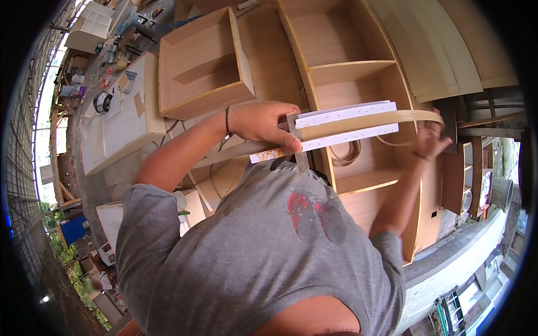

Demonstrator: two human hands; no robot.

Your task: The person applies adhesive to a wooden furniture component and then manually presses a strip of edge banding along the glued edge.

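Note:
In front of my chest, my left hand (pixel 269 126) is closed on a flat grey-brown bar (pixel 293 134) at the near end of a board-like piece. White strips (pixel 347 139) with rows of small dots run along both sides of that piece. Between them lies a long tan edging strip (pixel 350 123), its far end bowing out to the right. My right hand (pixel 431 140) is at that curved end. Its fingers are partly smeared by motion, so I cannot tell whether they grip the strip.
An open wooden cabinet (pixel 358 75) with shelves lies beyond and under my hands, a coil of thin tan strip (pixel 346 154) inside it. A wooden box (pixel 246 92) stands to its left. Large panels (pixel 428 50) lean at the upper right. A white-topped bench (pixel 120 120) is farther left.

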